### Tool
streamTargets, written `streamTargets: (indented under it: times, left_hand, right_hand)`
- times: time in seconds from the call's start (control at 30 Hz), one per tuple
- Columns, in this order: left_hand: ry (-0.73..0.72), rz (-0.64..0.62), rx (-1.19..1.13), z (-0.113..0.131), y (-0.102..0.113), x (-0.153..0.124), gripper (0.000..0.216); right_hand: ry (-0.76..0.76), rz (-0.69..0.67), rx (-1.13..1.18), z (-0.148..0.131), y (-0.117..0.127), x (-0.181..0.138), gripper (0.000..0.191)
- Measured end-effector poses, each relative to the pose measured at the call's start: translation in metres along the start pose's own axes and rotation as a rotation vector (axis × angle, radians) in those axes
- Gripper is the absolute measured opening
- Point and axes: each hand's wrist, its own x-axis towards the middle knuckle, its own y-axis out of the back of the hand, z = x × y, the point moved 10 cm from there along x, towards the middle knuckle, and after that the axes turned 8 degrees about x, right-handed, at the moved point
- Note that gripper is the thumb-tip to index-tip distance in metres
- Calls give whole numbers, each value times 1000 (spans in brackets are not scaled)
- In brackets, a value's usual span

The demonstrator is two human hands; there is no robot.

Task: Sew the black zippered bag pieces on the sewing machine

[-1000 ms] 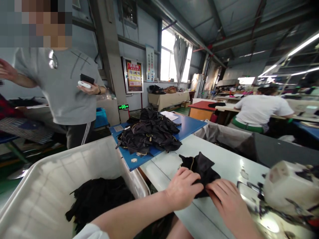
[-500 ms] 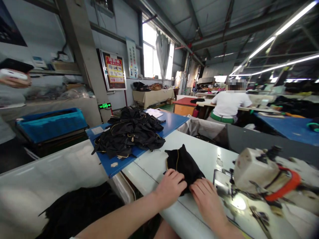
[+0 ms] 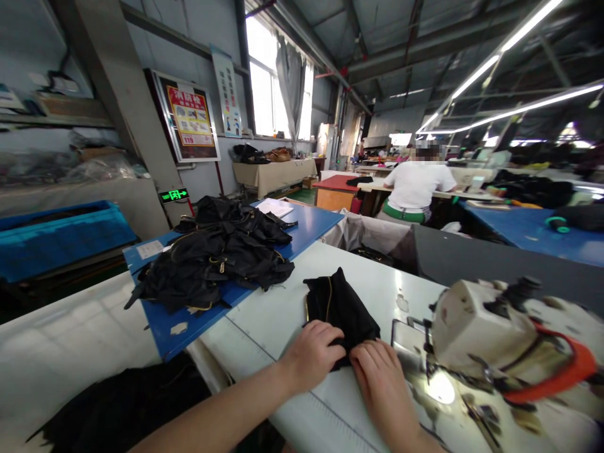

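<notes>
A black fabric piece with a gold zipper (image 3: pixel 340 302) lies on the pale sewing table (image 3: pixel 264 321) in front of me. My left hand (image 3: pixel 315 353) grips its near left edge, fingers curled over the cloth. Close beside it, my right hand (image 3: pixel 380 372) pinches the near right edge, the fingertips partly hidden in the fold. Just right of my right hand stands an industrial sewing machine (image 3: pixel 476 333) with an orange-red guard and a lit lamp by its needle area.
On a blue board (image 3: pixel 306 229) to the left lies a heap of black zippered pieces (image 3: pixel 226 251). More black cloth (image 3: pixel 127 402) sits low at the left. A blue bin (image 3: pixel 66 239) stands beyond. Ahead, a person in a white shirt (image 3: pixel 418 185) sits facing away.
The view has turned a little right, so the surroundings sit further left. Both hands stay on the black zippered piece, with little other change.
</notes>
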Motion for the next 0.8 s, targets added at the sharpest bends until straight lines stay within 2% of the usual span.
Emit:
streamTargets:
  times: [0.33, 0.8]
  left_hand:
    - [12, -14, -77, -2, 2, -1, 14]
    - [-2, 30, -68, -1, 9, -2, 13]
  right_hand:
    - [21, 68, -9, -1, 4, 0, 24]
    - [15, 62, -9, -5, 8, 0, 27]
